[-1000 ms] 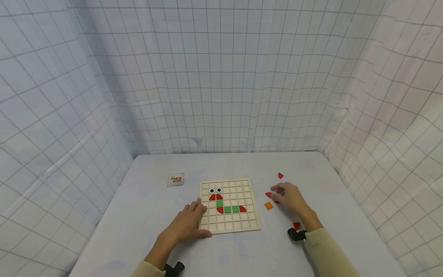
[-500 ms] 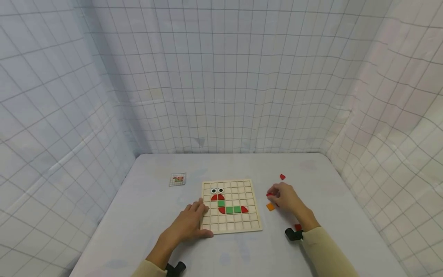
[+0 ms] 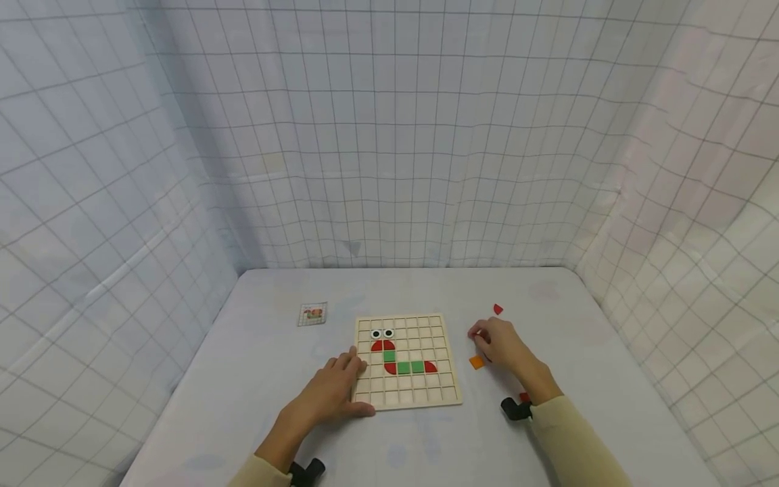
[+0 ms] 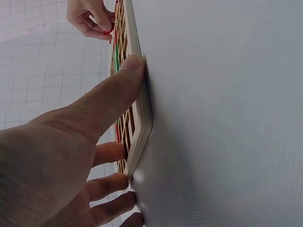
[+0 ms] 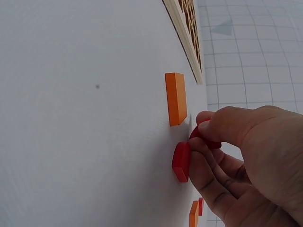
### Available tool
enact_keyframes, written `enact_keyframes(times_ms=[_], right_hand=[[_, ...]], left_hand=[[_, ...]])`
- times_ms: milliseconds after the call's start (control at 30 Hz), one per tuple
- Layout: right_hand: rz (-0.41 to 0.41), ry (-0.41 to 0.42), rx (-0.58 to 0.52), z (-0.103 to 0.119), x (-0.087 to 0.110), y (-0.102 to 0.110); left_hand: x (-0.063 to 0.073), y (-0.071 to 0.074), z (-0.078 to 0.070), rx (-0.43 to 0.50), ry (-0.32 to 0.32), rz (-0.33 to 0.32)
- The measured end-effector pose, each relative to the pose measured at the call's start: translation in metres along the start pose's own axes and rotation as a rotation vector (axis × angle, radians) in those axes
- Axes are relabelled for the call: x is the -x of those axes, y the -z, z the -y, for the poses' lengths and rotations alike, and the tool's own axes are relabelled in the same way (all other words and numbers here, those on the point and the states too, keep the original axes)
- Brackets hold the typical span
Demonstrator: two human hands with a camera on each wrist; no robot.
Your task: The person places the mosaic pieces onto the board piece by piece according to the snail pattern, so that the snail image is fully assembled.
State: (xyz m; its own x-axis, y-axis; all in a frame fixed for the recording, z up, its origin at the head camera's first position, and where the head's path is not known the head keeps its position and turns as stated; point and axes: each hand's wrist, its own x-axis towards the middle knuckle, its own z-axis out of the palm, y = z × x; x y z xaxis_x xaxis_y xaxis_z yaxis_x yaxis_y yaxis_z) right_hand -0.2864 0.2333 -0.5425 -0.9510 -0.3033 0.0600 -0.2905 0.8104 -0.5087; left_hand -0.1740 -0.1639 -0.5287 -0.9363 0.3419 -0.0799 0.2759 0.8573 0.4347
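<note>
My left hand (image 3: 331, 387) spans the near left corner of a wooden grid board (image 3: 420, 399). Its thumb (image 4: 116, 87) lies along the front rim and its straight fingers touch the left side. On the board sit two eye pieces (image 3: 382, 333), red quarter-circle tiles (image 3: 383, 345) and green square tiles (image 3: 410, 367). To the right, my right hand (image 3: 500, 343) pinches a red quarter-circle tile (image 5: 211, 140) between thumb and fingers, close over the table; the head view hides it. Another red tile (image 5: 181, 162) lies just under those fingers, beside an orange square tile (image 5: 176, 99).
A small picture card (image 3: 313, 314) lies behind the board on the left. One red tile (image 3: 498, 309) rests beyond my right hand, and another (image 3: 525, 397) peeks out near the right wrist. White grid-patterned curtains (image 3: 389, 135) enclose the table (image 3: 395, 446).
My right fingers have closed on a red tile that lay on the table and drawn it up slightly. My left hand stays put on the board.
</note>
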Motion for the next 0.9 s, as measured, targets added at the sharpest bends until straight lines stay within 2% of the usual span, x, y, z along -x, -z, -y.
enact_keyframes(times_ms=[267,467,667,900], right_hand=[[-0.064,-0.008,-0.067,-0.001,0.0,-0.004],[-0.12,0.016,-0.121,0.008,-0.002,-0.007],[-0.105,0.039,-0.201,0.019,-0.011,-0.011],[-0.085,0.043,-0.197,0.035,-0.019,-0.018]], left_hand=[[-0.002,0.001,-0.001,-0.012,0.004,0.019],[-0.004,0.001,-0.001,-0.021,-0.007,0.02],[-0.005,0.002,-0.001,-0.034,-0.008,0.028],[-0.005,0.006,-0.004,-0.032,0.002,0.037]])
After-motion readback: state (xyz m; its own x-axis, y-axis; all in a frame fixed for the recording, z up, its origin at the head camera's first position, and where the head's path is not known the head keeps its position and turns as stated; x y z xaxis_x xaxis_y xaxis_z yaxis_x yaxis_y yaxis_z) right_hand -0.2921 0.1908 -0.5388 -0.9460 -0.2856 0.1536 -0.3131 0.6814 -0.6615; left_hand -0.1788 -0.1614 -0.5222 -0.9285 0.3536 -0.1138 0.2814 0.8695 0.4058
